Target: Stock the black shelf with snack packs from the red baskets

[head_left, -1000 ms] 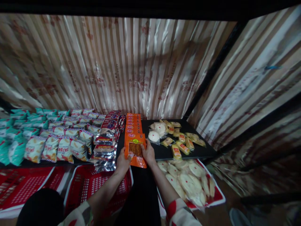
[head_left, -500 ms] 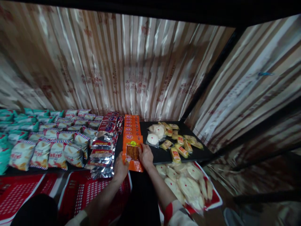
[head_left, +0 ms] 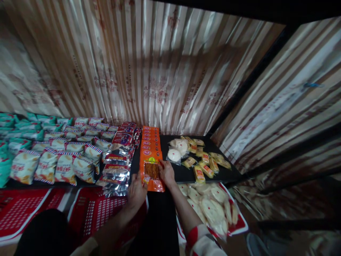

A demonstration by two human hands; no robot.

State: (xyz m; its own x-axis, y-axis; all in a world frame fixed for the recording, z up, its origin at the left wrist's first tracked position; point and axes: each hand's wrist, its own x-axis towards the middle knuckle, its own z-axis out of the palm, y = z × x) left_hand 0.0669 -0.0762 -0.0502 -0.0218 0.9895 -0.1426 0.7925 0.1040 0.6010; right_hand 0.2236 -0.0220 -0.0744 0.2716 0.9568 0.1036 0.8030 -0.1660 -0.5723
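Observation:
An orange snack packet (head_left: 151, 172) with a see-through window onto brown sticks lies at the front of an overlapping row of orange packets (head_left: 150, 138). My left hand (head_left: 136, 190) grips its lower left edge, fingers curled. On its right edge my right hand (head_left: 167, 173) is closed, thumb and fingers at the side of the window. Just left of the row, red and silver packets (head_left: 117, 168) overlap in a column. To the right lie clear-wrapped round white pieces (head_left: 174, 155) and small yellow packets (head_left: 204, 170).
White striped snack bags (head_left: 65, 167) and teal bags (head_left: 20, 145) fill the left of the black shelf (head_left: 226, 175). Below are red baskets (head_left: 99, 211) and a red tray (head_left: 241, 227) holding bagged pale flat rounds (head_left: 210, 209). A dark post (head_left: 250, 85) slants at right before the sheeted wall (head_left: 160, 71).
The view has shifted slightly. Both hands stay at the sides of the front orange packet, which now lies more in line with the row behind it.

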